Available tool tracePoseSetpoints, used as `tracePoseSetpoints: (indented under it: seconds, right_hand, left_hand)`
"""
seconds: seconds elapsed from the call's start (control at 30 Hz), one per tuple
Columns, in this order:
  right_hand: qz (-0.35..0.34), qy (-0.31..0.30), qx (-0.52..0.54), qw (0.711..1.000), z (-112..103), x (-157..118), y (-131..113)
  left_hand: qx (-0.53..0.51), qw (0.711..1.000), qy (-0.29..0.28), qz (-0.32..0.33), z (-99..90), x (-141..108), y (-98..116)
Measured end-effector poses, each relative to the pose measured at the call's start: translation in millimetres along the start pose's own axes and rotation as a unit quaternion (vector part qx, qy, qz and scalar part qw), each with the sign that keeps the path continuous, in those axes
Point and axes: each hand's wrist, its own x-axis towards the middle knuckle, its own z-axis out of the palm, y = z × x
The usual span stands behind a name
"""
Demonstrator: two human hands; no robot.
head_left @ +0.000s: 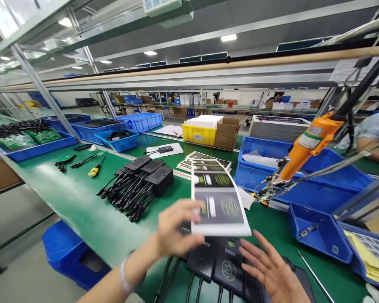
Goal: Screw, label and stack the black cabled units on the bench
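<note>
My left hand (pixel 178 227) pinches the left edge of a printed label sheet (pixel 221 198), its fingers slightly blurred. The sheet is held up over the bench, with dark panels and yellow-green marks. My right hand (pixel 270 265) is spread and holds nothing, just below the sheet's right corner. Beneath both hands lies a row of black control boxes (pixel 229 265) with cables running toward me; one shows a round button pad. Further back, a stack of similar sheets (pixel 205 160) rests on the bench. To the left is a pile of black cabled boxes (pixel 145 181).
An orange power screwdriver (pixel 309 143) hangs at right before a blue bin (pixel 262 147). A small blue tray (pixel 322 235) and a metal rod (pixel 316 275) lie at right. A yellow-handled screwdriver (pixel 95 170) is at left; a yellow bin (pixel 198 134) stands behind.
</note>
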Motion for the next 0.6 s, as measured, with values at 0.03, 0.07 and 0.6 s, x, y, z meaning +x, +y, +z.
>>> tracePoseSetpoints:
  seconds: [0.03,0.07,0.6]
  right_hand:
    - [0.011,-0.019,0.034,0.999,7,5,-4]
    - [0.023,-0.016,0.051,0.998,15,8,-9]
    - [-0.398,0.085,-0.569,0.714,69,-16,-16]
  left_hand:
    - [-0.034,0.998,-0.042,0.034,-2.5,-16,19]
    - [-0.064,0.994,-0.077,0.042,-3.0,-31,35]
    - [-0.443,0.713,-0.009,-0.543,11.8,-62,65]
